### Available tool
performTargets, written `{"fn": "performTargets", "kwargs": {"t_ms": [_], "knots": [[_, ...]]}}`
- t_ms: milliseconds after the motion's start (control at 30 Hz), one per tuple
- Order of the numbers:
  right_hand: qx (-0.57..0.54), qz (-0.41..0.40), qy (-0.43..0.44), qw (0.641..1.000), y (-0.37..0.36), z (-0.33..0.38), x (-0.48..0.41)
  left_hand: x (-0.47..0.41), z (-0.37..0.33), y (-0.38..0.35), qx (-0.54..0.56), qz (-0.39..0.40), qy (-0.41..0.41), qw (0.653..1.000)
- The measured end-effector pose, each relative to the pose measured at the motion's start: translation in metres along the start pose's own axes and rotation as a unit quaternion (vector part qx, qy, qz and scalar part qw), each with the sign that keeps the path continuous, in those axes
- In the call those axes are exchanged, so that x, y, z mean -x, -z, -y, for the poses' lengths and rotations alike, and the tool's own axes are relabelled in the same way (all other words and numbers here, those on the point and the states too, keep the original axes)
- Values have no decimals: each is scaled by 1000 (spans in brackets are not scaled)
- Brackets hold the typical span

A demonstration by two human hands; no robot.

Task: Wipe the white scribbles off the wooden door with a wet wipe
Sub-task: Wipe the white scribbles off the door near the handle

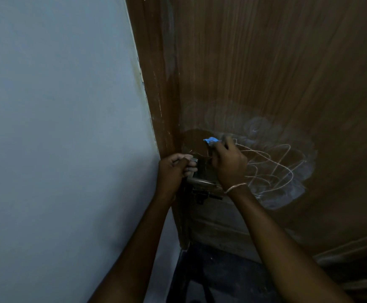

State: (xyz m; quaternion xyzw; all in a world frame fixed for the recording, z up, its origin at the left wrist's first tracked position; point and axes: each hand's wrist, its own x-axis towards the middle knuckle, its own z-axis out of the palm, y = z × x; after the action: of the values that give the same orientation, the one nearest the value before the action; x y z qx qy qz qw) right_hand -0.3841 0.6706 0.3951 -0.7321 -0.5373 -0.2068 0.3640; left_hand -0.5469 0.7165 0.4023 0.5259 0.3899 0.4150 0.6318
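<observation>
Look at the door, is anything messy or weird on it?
Yes. White scribbles loop across the wooden door just right of the right hand, with a chalky smear around them. Beside the blue wipe that hand holds is a darker, clean patch. The left hand grips the door handle.

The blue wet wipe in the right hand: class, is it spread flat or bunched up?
Bunched up: the blue wet wipe shows as a crumpled wad past the fingers of the right hand, against the brown wooden door.
</observation>
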Motion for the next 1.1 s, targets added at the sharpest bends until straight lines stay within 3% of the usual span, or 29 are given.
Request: {"fn": "performTargets", "kwargs": {"t_ms": [100, 300, 467, 667, 833, 1000, 1100], "knots": [[-17, -21, -19, 999, 7, -4, -11, -1, 3, -2, -4, -3, 1, 1000], [14, 14, 2, 1000, 1, -7, 7, -2, 9, -13, -5, 3, 19, 1000], [-9, -48, -30, 998, 9, -19, -7, 4, 16, -16, -5, -5, 25, 1000], [8, -1, -13, 1000, 4, -25, 16, 6, 16, -27, -16, 5, 28, 999], [-70, -70, -39, 994, 12, -27, -4, 7, 19, -25, -16, 7, 29, 999], [-66, -16, -21, 997, 12, -29, 14, 8, 19, -32, -28, 22, 17, 999], [-70, -72, -56, 993, 23, -42, 12, 7, 22, -31, -28, 20, 16, 999]]}}
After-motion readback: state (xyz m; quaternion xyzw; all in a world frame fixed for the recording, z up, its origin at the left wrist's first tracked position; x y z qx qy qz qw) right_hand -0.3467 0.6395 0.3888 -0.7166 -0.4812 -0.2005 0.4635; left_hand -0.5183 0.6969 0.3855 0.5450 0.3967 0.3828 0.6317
